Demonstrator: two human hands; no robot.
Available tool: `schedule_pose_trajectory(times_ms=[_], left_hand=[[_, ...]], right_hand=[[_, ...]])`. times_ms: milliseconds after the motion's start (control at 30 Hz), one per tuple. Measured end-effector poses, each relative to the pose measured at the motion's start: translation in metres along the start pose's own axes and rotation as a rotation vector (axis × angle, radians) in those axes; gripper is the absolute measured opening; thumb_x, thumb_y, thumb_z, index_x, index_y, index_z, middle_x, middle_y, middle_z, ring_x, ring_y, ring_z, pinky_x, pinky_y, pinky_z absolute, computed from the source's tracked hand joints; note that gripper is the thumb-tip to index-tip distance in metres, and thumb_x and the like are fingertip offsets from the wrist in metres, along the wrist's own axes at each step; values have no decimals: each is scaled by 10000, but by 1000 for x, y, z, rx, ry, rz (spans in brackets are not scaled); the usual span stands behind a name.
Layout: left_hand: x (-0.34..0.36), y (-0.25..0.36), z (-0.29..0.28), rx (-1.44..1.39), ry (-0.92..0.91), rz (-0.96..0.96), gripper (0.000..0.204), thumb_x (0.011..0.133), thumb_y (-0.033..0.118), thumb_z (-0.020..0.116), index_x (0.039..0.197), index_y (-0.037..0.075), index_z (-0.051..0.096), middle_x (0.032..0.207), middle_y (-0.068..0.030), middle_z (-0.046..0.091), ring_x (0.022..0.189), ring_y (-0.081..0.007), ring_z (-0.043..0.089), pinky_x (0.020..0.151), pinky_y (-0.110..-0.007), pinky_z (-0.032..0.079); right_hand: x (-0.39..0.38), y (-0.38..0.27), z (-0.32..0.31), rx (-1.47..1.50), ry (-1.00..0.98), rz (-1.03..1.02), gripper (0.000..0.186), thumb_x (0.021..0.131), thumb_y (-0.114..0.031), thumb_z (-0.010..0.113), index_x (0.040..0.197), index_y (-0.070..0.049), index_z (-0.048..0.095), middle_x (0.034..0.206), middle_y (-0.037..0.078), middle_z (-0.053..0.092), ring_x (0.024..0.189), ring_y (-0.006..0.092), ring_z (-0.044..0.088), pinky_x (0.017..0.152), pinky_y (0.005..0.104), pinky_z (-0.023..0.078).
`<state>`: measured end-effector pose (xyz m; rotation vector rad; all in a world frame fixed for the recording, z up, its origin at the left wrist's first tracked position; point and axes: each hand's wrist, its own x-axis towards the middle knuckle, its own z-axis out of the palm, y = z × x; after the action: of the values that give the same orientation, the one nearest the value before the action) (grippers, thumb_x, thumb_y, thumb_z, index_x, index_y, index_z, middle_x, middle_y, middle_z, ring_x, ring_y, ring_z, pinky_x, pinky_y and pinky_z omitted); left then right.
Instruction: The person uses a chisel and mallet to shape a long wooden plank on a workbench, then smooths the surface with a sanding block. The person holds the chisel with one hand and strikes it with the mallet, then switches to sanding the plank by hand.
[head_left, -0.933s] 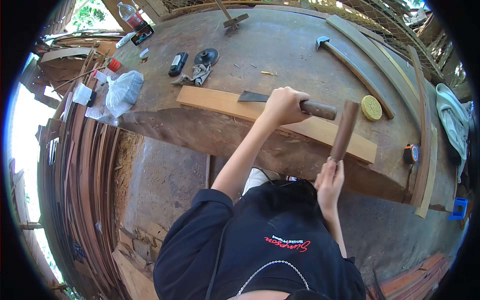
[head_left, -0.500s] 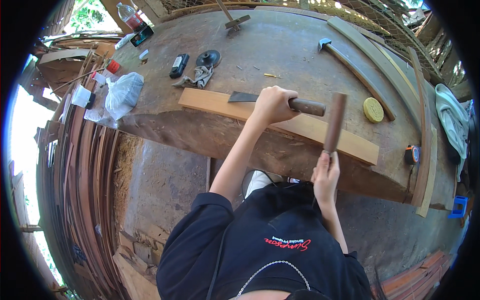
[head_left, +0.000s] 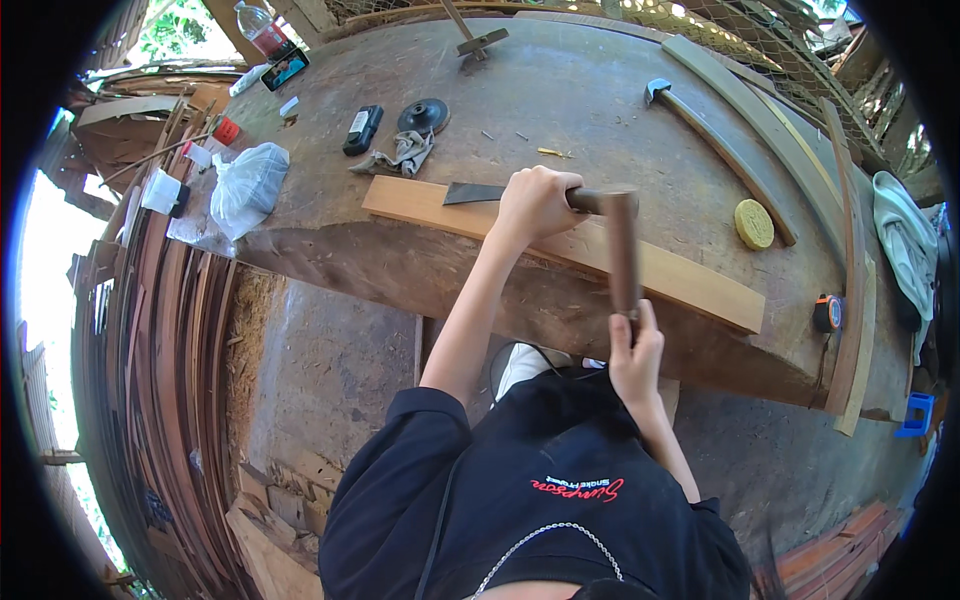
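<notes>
Head view shows the left hand [head_left: 540, 203] clamped around a dark flat-bladed, wooden-handled chisel [head_left: 472, 193], over a long tan wooden board [head_left: 690, 285] on the near side of the brown table [head_left: 600, 100]; the right hand [head_left: 637, 362] clamps a brown cylindrical wooden mallet [head_left: 623, 255].

At upper centre, the tabletop [head_left: 590, 85] left room to pass between the black disc [head_left: 424, 115] and the long-handled tool [head_left: 725, 147]; near centre, the wooden club [head_left: 622, 250] crossed the plank [head_left: 690, 280].

both hands [head_left: 540, 205] tightly curled, left arm [head_left: 474, 312] farther forward
</notes>
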<state>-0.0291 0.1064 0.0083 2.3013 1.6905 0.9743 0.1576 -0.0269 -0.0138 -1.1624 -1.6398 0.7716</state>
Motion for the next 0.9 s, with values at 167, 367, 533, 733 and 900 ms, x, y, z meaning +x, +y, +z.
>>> schedule_pose_trajectory(times_ms=[167, 367, 533, 733, 900], left_hand=[[1, -1, -7, -48, 18, -7, 176, 612, 275, 686, 654, 115, 626, 598, -115, 589, 598, -324, 583, 556, -395, 472], [2, -7, -8, 6, -11, -33, 173, 609, 275, 686, 665, 120, 632, 620, -121, 598, 612, -330, 585, 570, -394, 478], [-8, -28, -20, 24, -13, -40, 172, 607, 271, 681, 665, 117, 631, 622, -118, 599, 611, -334, 582, 568, -392, 478], [-3, -26, -24, -12, -16, -20, 172, 595, 255, 695, 668, 113, 633, 612, -112, 597, 613, -325, 583, 566, -383, 478], [-6, -45, -33, 37, -55, -53, 180, 590, 257, 710, 694, 123, 651, 621, -105, 606, 629, -309, 593, 584, -377, 480]], right_hand=[[25, -13, -19, 563, 412, 160, 275, 966, -360, 347, 838, -117, 334, 551, -60, 271, 396, 28, 272, 361, 193, 221], [7, 9, 24, 168, 21, 304, 298, 947, -335, 410, 859, -55, 458, 531, -6, 372, 408, 78, 356, 378, 257, 286], [13, -1, 11, 391, 162, 435, 270, 953, -353, 397, 870, -98, 426, 553, -67, 325, 388, 12, 299, 332, 191, 227], [24, 2, 29, 898, 234, 327, 295, 965, -362, 352, 798, -119, 355, 544, -65, 289, 395, 21, 266, 357, 184, 219], [16, 18, 35, 196, -20, 367, 310, 957, -302, 394, 948, -2, 471, 533, 42, 428, 445, 100, 422, 431, 297, 337]])
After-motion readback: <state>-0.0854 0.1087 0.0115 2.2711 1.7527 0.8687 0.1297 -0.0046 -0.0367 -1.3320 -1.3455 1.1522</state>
